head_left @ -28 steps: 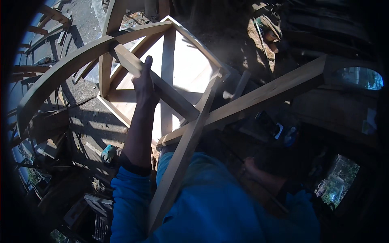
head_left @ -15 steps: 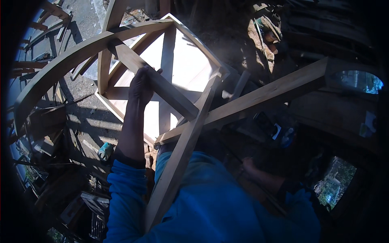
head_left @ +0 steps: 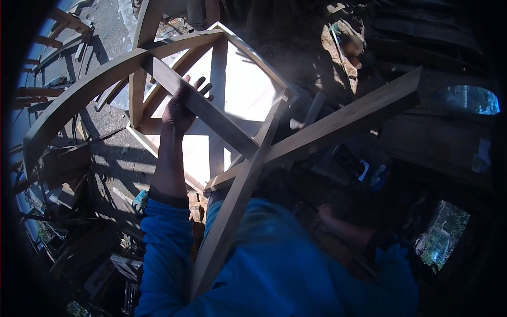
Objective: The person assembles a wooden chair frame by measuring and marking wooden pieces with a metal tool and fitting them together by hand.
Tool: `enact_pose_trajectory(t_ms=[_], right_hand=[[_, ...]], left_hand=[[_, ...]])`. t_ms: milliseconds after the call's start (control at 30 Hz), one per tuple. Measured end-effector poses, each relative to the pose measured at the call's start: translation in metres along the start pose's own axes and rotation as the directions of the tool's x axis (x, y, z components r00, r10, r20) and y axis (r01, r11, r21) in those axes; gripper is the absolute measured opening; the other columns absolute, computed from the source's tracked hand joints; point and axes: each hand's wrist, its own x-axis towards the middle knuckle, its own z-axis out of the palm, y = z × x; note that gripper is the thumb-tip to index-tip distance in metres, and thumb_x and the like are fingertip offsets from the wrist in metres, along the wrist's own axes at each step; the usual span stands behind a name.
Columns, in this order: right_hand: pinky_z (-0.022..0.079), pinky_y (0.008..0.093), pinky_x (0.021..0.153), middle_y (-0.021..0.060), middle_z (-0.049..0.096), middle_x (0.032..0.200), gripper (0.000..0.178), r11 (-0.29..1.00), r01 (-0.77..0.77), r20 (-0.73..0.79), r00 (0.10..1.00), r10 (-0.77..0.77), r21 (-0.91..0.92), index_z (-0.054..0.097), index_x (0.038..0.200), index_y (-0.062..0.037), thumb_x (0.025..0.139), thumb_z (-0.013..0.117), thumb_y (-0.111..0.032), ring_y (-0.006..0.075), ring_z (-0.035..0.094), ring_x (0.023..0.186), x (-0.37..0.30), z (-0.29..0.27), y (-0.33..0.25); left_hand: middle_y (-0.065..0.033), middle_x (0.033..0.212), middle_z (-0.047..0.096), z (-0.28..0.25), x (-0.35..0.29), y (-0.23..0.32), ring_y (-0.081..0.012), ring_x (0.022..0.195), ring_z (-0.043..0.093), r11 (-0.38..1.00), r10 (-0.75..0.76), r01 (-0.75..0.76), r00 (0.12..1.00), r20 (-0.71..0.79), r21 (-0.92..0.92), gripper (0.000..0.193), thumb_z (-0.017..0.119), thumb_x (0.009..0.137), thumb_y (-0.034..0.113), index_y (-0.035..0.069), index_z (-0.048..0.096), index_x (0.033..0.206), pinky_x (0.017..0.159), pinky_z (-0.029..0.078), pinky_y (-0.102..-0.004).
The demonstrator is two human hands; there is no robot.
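A pale wooden frame of joined pieces spans the middle: a long curved rail (head_left: 87, 74), a short straight bar (head_left: 214, 116), a slanting leg-like bar (head_left: 232, 211) that reaches down against my body, and a long beam (head_left: 354, 116) running to the right. My left hand (head_left: 180, 110) is at the short bar, its palm against the bar's near side. Its fingers stretch out apart past the bar's far edge, not wrapped round it. Low on the right, my right hand (head_left: 326, 214) is in deep shadow near my lap; its fingers and anything in them cannot be made out.
Behind the bars lies a sunlit square wooden panel with a raised border (head_left: 259, 58). A teal cylindrical object (head_left: 140, 201) sits on the ground at left, among wood scraps. More wooden frames (head_left: 71, 24) stand at far left. A cluttered heap (head_left: 348, 42) is at the back right.
My left hand has loosened from the short bar, and its fingers have spread. The long beam's right end has shifted slightly left and up. My right hand has hardly moved.
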Motion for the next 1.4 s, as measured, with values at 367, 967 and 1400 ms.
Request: enact_pose_trajectory(t_ms=[367,967,1400], right_hand=[[0.037,0.0339,0.037,0.0028,0.042,0.061,0.011,0.992,-0.019,-0.067,0.998,0.011,-0.128,0.044,0.092,-0.0151,0.096,0.039,-0.024,0.0167,0.041,0.044,-0.052,0.052,-0.036],[0.037,0.0348,0.04,0.001,0.043,0.063,0.018,0.986,-0.062,-0.032,0.998,0.058,-0.154,0.046,0.093,-0.0173,0.095,0.043,-0.035,0.0165,0.042,0.047,-0.051,0.043,-0.032],[0.036,0.0336,0.037,0.0022,0.041,0.065,0.008,1.0,-0.019,0.031,0.999,0.019,0.006,0.039,0.104,-0.0237,0.097,0.039,-0.027,0.0167,0.042,0.046,-0.037,0.017,-0.023]], left_hand=[[-0.0128,0.078,0.058,0.027,0.027,0.007,-0.0238,0.063,0.061,0.886,0.375,-0.035,0.643,-0.668,0.463,0.042,0.074,0.069,0.011,-0.01,0.053,0.1,0.062,0.051,-0.0379],[-0.0149,0.077,0.059,-0.005,0.03,0.022,-0.0233,0.061,0.06,0.762,0.477,0.05,0.631,-0.612,0.645,0.05,0.08,0.067,0.025,-0.012,0.056,0.09,0.056,0.049,-0.0365],[-0.0102,0.065,0.052,0.02,0.018,0.013,-0.0185,0.053,0.054,0.885,0.347,-0.112,0.806,-0.48,0.452,0.021,0.064,0.073,0.007,-0.004,0.05,0.084,0.048,0.046,-0.0324]])
